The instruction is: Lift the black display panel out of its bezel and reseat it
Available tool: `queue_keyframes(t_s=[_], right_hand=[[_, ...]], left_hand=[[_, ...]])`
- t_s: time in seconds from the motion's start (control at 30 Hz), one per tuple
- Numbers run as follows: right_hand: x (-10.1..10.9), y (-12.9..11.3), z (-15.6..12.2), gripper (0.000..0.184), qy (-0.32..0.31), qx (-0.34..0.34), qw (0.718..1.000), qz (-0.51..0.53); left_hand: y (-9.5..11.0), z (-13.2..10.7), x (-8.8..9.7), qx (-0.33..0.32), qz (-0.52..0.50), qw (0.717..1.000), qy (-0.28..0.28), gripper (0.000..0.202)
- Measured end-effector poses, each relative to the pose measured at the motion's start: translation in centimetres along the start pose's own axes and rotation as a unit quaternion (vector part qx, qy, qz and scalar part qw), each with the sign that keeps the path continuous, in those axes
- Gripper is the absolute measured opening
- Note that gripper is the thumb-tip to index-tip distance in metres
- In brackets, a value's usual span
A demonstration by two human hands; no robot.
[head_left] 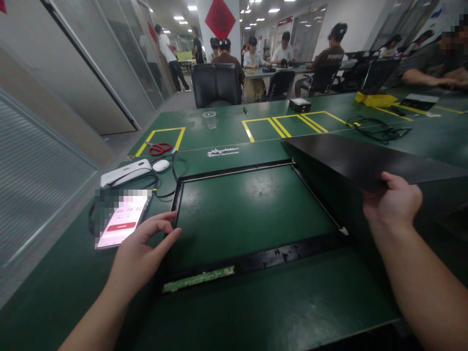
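Observation:
A thin rectangular black frame [285, 253] lies flat on the green table [278, 297]. A narrow green circuit board [199, 279] sits along the left part of its near rail. My left hand [144, 246] is at the frame's left rail, thumb and fingers apart; whether the fingertips touch the rail I cannot tell. On the right, my right hand [397, 204] grips the near edge of a thin, dark flat panel [361, 158], thumb on top. The panel is raised and tilted beside the frame's right rail, and its far left corner lies near the frame's far right corner.
Left of the frame are a lit phone [124, 219], a white device [126, 173] with a cable, a white mouse [161, 165] and red scissors [160, 148]. Beyond are white scraps [223, 151], a clear cup [209, 120], a black box [300, 105] and black cables [380, 129].

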State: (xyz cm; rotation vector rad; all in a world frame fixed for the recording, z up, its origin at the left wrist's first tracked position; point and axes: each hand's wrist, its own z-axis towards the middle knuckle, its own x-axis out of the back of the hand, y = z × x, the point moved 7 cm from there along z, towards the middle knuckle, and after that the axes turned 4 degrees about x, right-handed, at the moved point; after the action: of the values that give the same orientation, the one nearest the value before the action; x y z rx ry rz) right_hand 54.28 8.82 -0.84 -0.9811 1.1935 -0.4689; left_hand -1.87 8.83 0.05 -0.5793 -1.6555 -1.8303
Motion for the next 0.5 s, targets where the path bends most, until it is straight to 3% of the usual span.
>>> queue_keyframes(t_s=[0.33, 0.5], right_hand=[[-0.1, 0.2, 0.1, 0.025, 0.028, -0.039, 0.998, -0.035], [0.0, 1.3, 0.1, 0.028, 0.035, -0.088, 0.994, -0.045]], left_hand=[[-0.8, 0.1, -0.4, 0.029, 0.025, 0.999, -0.001, 0.04], [-0.3, 0.1, -0.5, -0.022, 0.049, 0.999, -0.001, 0.042]])
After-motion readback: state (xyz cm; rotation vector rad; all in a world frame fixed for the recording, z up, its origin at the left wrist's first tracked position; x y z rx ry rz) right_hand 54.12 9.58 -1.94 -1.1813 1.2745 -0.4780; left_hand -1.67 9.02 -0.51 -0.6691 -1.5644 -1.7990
